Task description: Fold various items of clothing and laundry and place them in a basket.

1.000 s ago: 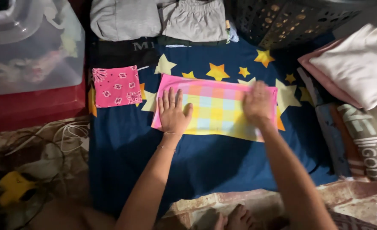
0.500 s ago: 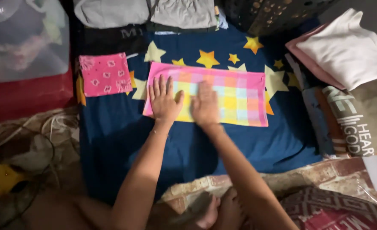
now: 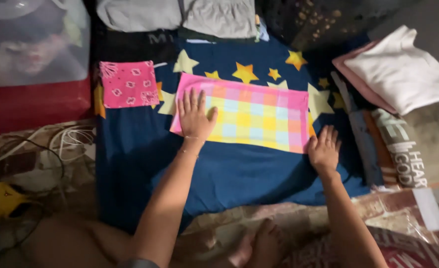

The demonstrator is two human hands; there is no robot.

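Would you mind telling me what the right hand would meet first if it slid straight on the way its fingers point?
The right hand points up the blanket, so it would probably first meet the pale yellow star printed there, just right of the checked cloth.

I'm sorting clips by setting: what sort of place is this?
Probably a home floor used for folding laundry: a star-print blue sheet, stacks of folded clothes, a perforated laundry basket.
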